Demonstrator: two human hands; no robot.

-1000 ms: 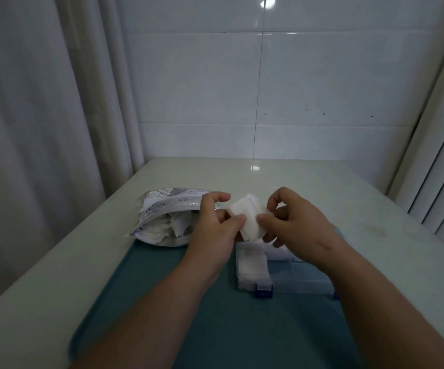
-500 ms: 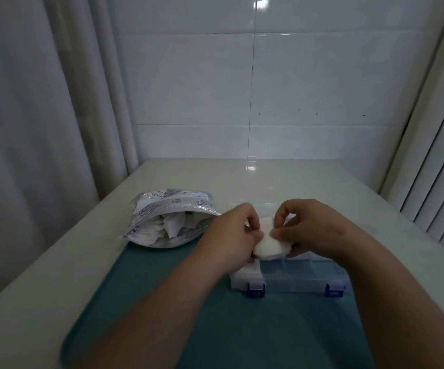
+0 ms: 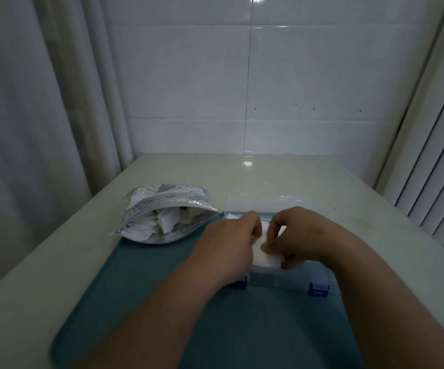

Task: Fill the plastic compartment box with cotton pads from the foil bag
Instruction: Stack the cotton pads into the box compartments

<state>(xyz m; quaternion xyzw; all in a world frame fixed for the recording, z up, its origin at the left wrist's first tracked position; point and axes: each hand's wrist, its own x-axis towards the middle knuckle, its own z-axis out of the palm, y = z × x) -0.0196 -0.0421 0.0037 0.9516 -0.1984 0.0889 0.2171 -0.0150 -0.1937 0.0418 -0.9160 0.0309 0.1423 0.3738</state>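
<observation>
Both hands hold one stack of cotton pads (image 3: 264, 255) at a compartment near the left end of the plastic compartment box (image 3: 282, 278), w/ its lid (image 3: 263, 202) open behind. Grip: left hand (image 3: 231, 235) curls round the stack's left side; right hand (image 3: 298, 233) pinches it w/ thumb + fingers. Prob. early on: the box's right part looks clear, unfilled. The foil bag (image 3: 162, 219) lies open on the surface (image 3: 242, 177) left of the box, w/ plenty of pads inside.

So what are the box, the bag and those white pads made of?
Box: clear hard plastic, it seems. The mat shows through its glossy wall, and it has blue latches. Bag: thin shiny film, probably foil or plastic, crinkled and catching light. Pads: matte white and soft-looking, likely cotton.
</observation>
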